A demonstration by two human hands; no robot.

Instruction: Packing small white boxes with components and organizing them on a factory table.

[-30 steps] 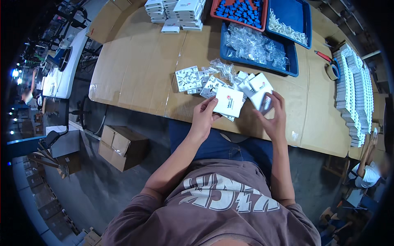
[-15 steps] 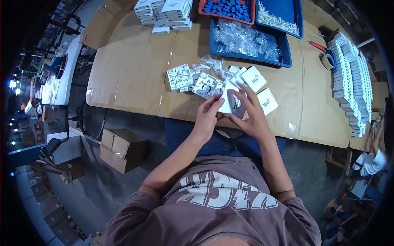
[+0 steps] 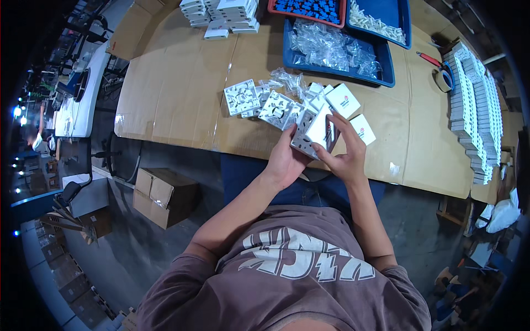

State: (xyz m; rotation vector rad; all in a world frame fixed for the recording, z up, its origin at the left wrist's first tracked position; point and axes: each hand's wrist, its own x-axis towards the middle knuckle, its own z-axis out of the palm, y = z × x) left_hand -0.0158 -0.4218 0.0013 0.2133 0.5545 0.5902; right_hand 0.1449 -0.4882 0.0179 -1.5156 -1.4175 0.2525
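Both my hands hold a square white plastic casing (image 3: 320, 128) above the table's near edge. One face is plain white, and beside it a grey-white face with dark cutouts shows. My left hand (image 3: 288, 161) is closed around its lower left side. My right hand (image 3: 346, 150) grips the right side with thumb and fingers. Just left of it lie white casing pieces with dark cutouts (image 3: 242, 97), (image 3: 275, 108). Beyond are small clear plastic bags (image 3: 290, 81). Two white covers with a small red mark (image 3: 343, 100), (image 3: 362, 130) lie to the right, partly beside other casings.
On the cardboard-covered table (image 3: 171, 94), a blue tray (image 3: 386, 74) holds clear bags. Behind are a red tray (image 3: 345, 14) of blue parts and another blue tray (image 3: 407, 27) of white pieces. White casings stand stacked far left (image 3: 240, 16) and right (image 3: 466, 110), near a tape roll (image 3: 443, 81).
The casing has turned in my hands, so its face with cutouts now shows. My left hand has shifted under its lower left side, and the right fingers have moved down along its edge.
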